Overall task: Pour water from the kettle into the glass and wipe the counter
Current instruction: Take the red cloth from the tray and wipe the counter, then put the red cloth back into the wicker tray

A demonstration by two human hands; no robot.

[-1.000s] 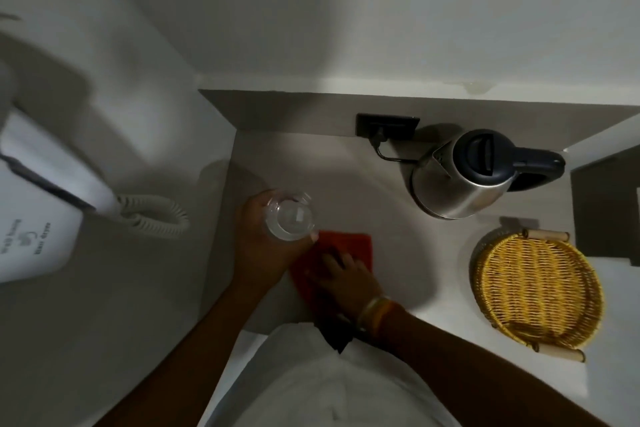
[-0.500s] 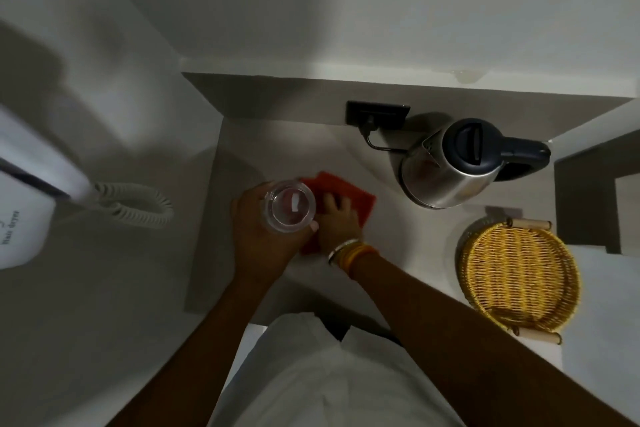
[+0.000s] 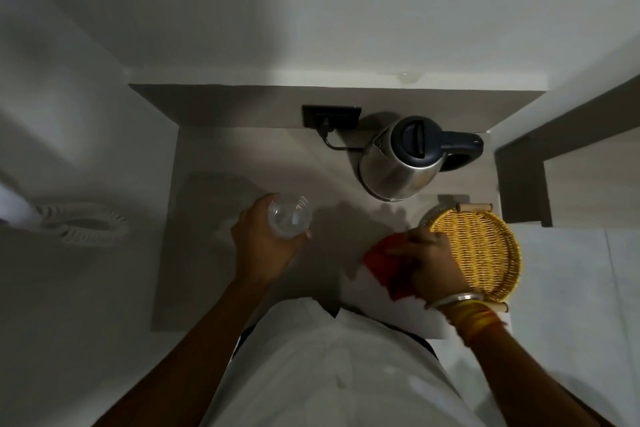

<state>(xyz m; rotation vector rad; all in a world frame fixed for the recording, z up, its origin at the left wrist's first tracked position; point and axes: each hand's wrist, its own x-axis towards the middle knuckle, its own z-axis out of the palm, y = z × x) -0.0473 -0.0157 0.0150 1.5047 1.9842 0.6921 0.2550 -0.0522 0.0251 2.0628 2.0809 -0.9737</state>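
Your right hand (image 3: 431, 262) covers most of the red cloth (image 3: 384, 262), so only its left part shows, and its fingers press it flat on the desk (image 3: 214, 163) just beside the wicker tray (image 3: 485, 253). Whether the glass (image 3: 289, 218) holds water is hard to make out (it's clear and seen from above). Your left hand (image 3: 265, 246) has its fingers wrapped around that glass, held above the desk left of centre. The kettle (image 3: 403, 163) stands at the back right, plugged into the wall socket (image 3: 330, 116). Half a second ago the cloth was up beside the glass; now it has swept right, over to the tray, while the glass hand has barely shifted.
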